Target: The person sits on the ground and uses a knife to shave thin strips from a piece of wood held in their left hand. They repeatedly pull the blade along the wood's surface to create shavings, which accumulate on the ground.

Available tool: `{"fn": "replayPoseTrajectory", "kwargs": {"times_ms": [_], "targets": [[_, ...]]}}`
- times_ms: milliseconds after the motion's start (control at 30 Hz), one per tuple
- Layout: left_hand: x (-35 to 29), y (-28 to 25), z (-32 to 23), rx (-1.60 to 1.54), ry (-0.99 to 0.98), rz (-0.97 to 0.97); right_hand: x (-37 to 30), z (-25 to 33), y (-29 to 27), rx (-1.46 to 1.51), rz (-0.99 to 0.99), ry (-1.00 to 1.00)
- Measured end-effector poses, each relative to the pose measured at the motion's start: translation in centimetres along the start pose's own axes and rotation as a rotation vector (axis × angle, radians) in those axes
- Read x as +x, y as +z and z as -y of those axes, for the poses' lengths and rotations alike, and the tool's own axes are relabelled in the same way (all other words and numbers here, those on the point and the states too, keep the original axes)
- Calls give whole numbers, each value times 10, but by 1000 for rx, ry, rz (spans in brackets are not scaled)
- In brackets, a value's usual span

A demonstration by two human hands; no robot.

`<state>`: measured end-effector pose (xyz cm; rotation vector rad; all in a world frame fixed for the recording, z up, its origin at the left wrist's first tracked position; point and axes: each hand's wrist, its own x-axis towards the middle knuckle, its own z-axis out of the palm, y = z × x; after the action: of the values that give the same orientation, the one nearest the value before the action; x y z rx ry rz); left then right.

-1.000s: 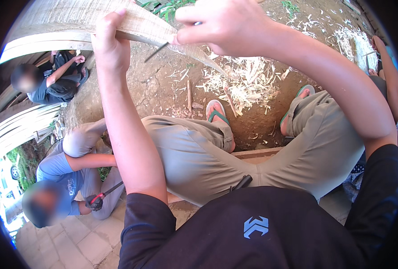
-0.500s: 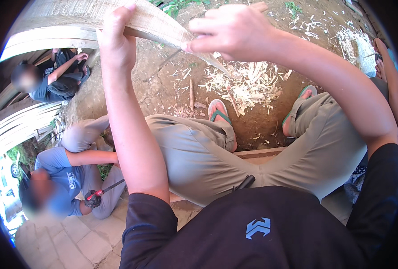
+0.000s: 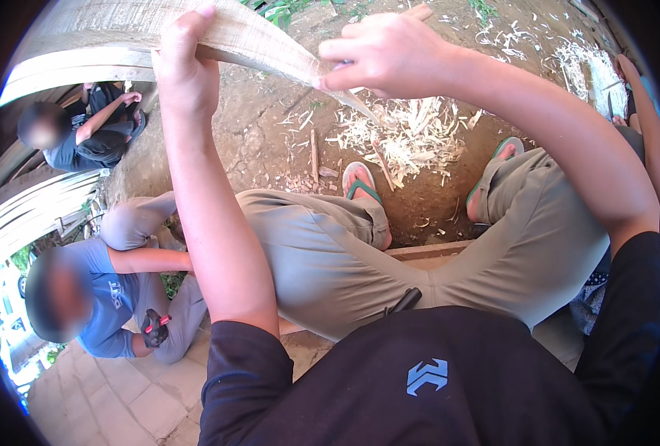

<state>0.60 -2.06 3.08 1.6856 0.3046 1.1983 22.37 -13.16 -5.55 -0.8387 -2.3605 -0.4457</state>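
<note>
A long pale piece of wood (image 3: 263, 41), broad at the upper left, narrows toward the middle of the head view. Its thin tip (image 3: 360, 105) points down toward the ground beneath my right hand. My left hand (image 3: 186, 67) grips the broad part from below, thumb on the upper face. Closed fingers of my right hand (image 3: 382, 56) are at the narrow part, against or just beside its edge. A brown wooden end (image 3: 421, 11), like a tool handle, sticks out above that fist; the rest is hidden in it, and I cannot make out any blade.
Wood shavings (image 3: 412, 141) heap on the dirt before my sandalled feet. Thin sticks (image 3: 315, 160) lie beside them. At left, a seated person (image 3: 118, 290) holds a red-handled tool in a dark glove; another person (image 3: 85, 137) crouches farther back. Someone's arm (image 3: 646, 119) shows at the right rim.
Both my hands and the wood have shifted slightly; my right hand moved a little to the right. The person at left has turned their head and moved the red-handled tool.
</note>
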Motion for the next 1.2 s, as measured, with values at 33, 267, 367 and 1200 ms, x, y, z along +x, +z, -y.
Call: {"fn": "replayPoseTrajectory", "kwargs": {"times_ms": [33, 267, 367, 1200], "targets": [[1, -2, -3, 12, -39, -9, 7, 0, -11, -7, -53, 12], [5, -6, -3, -188, -134, -143, 8, 0, -9, -22, -98, 23], [17, -10, 11, -239, -70, -235, 2, 0, -8, 3, -11, 67], [-4, -11, 10, 110, -157, -14, -5, 8, 1, -32, 58, 66]]}}
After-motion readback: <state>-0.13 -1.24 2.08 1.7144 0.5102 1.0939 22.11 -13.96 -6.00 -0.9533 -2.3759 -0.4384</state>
